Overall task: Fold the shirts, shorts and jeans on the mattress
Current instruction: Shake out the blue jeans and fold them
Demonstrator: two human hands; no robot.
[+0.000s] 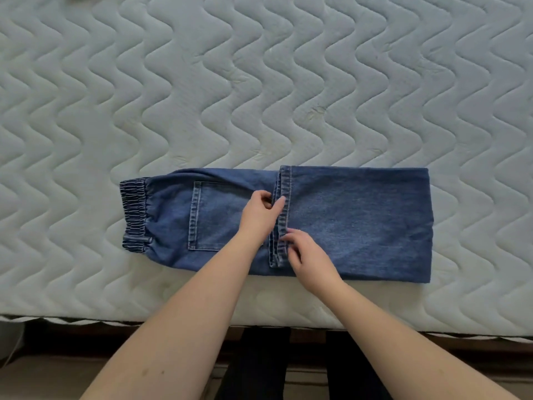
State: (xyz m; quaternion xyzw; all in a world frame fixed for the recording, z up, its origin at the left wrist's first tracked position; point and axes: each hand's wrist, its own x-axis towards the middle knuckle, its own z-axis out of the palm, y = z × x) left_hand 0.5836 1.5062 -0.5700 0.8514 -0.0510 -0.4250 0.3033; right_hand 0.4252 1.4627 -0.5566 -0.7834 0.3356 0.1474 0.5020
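A pair of blue jeans [346, 220] lies flat on the quilted white mattress [259, 82], near its front edge, stretched left to right. The legs are folded back over themselves, so the fold sits at the right end and the stitched hems [284, 197] lie across the middle, just right of the back pocket [213, 215]. The gathered elastic waistband [135, 212] is at the left end. The left hand [261, 210] rests on the denim beside the pocket, its fingers curled and pinching the hems at their upper part, thumb lying along the stitching. The right hand [305, 255] is lower on the same hems, near the front edge of the jeans, with its fingertips bent and pinching the layered hem edges. Both bare forearms reach in from the bottom of the view, over the dark bed frame [86, 333] below the mattress edge.
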